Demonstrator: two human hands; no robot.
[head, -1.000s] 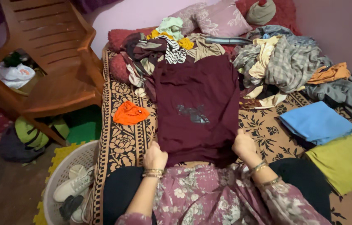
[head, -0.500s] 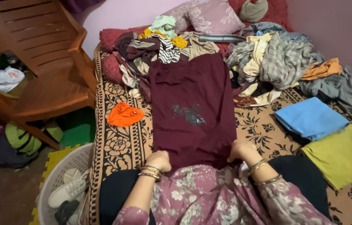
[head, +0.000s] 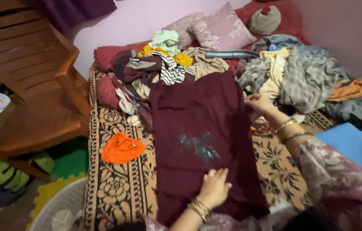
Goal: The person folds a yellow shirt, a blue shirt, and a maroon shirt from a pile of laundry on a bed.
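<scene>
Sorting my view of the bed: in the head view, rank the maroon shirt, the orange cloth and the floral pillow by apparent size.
1. maroon shirt, by far largest.
2. floral pillow.
3. orange cloth, smallest, though the pillow lies farther from the camera, so their gap is likely understated.

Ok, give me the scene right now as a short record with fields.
surface: patterned bedspread
main item: maroon shirt, spread flat
left hand: palm pressed on the shirt's lower part
right hand: at the shirt's right edge, near the top
beside shirt: orange cloth, to its left
behind: clothes pile, pillow
</scene>
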